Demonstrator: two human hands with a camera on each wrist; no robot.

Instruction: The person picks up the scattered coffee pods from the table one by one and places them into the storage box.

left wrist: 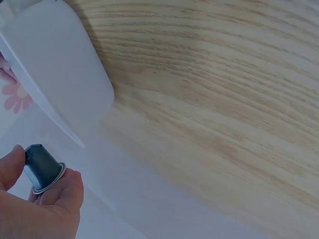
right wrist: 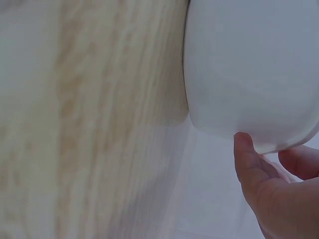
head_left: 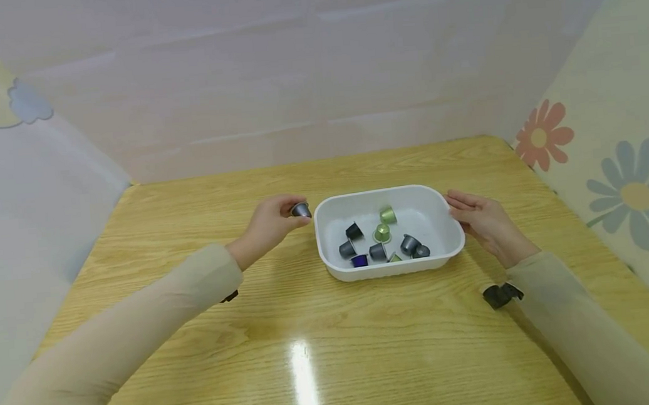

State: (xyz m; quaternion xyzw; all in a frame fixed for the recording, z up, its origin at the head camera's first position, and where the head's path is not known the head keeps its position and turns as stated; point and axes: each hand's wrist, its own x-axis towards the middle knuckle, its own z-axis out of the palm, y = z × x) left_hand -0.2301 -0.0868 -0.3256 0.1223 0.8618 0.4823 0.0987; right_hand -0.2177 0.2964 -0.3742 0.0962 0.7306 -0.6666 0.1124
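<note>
Between thumb and fingers, my left hand [head_left: 269, 222] pinches a dark grey coffee capsule [head_left: 300, 210] just outside the left end of a white plastic tub [head_left: 326, 227]. In the left wrist view the capsule [left wrist: 42, 168] is tilted, its wide foil rim against the fingers. Several coffee capsules lie scattered in the tub: green [head_left: 387, 215], black [head_left: 353, 230], purple [head_left: 359, 261] and grey [head_left: 347, 248]. At the tub's right end my right hand [head_left: 487, 225] holds the rim, with a fingertip [right wrist: 244, 142] on the outer wall.
The tub stands on a wood-grain table [head_left: 289, 343]. A pale wall [head_left: 294, 91] rises behind the table, and side walls with printed flowers [head_left: 637, 196] flank it. A small black device [head_left: 500, 295] sits by the right sleeve.
</note>
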